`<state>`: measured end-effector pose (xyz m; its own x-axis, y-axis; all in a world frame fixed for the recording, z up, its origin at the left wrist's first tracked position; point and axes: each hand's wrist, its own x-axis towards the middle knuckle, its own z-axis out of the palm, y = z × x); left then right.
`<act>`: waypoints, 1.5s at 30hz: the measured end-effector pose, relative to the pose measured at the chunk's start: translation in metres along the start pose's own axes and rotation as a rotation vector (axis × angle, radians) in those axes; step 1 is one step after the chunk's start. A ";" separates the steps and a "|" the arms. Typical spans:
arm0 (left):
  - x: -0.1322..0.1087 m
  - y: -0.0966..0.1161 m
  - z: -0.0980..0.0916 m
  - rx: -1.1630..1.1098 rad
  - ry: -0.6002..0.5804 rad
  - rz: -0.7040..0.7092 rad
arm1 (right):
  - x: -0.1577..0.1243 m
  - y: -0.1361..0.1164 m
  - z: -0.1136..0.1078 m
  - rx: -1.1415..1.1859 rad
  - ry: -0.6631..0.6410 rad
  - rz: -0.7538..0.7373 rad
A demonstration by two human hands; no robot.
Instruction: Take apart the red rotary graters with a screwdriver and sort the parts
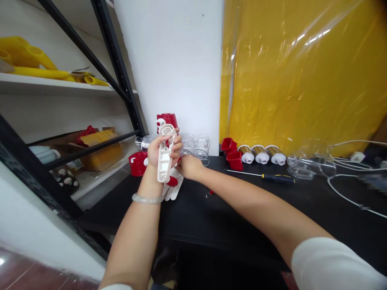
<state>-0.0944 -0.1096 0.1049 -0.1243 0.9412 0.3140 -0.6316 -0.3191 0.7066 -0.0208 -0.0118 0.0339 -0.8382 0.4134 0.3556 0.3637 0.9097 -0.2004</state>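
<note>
My left hand (155, 153) is closed round a white plastic handle part (165, 161), its hollow, ribbed inside facing me. Behind that part stands a red housing (168, 120) with a white fitting. My right hand (190, 166) is just to the right, its fingers bent in among the parts; whatever its fingertips touch is hidden. Below the hands lie white strips (175, 191) with a red piece (172, 182). Another red housing (138, 163) sits left of my left hand. Small red and metal bits (211, 193) lie on the black table (199, 221).
A screwdriver (278, 178) lies right of the hands. Behind it are red chutes (234, 160), several grater drums (261, 154) and clear plastic parts (302, 166). Clear cups (201, 141) stand by the wall. White cables (344, 197) run at the right; a shelf rack (115, 48) rises left.
</note>
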 end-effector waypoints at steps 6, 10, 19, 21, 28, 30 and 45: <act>0.006 -0.017 0.005 0.123 -0.003 -0.111 | -0.006 0.007 -0.003 0.041 0.025 -0.041; 0.012 -0.032 0.009 0.260 -0.011 -0.154 | -0.031 0.032 -0.038 0.019 0.093 -0.039; 0.006 -0.097 0.027 0.613 -0.032 -0.370 | -0.138 0.093 -0.077 -0.053 0.430 -0.191; 0.004 -0.105 0.027 0.672 -0.038 -0.438 | -0.150 0.094 -0.070 -0.077 0.531 -0.307; 0.004 -0.112 0.019 0.814 0.025 -0.418 | -0.164 0.094 -0.052 -0.113 0.677 -0.433; 0.004 -0.115 0.020 0.841 0.028 -0.433 | -0.166 0.093 -0.049 -0.179 0.621 -0.490; 0.003 -0.135 0.015 0.800 0.016 -0.468 | -0.169 0.090 -0.040 -0.337 0.516 -0.466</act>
<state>0.0015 -0.0654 0.0198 -0.0044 0.9930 -0.1182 0.0956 0.1180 0.9884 0.1697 0.0020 -0.0082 -0.6693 -0.1251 0.7323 0.1928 0.9227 0.3339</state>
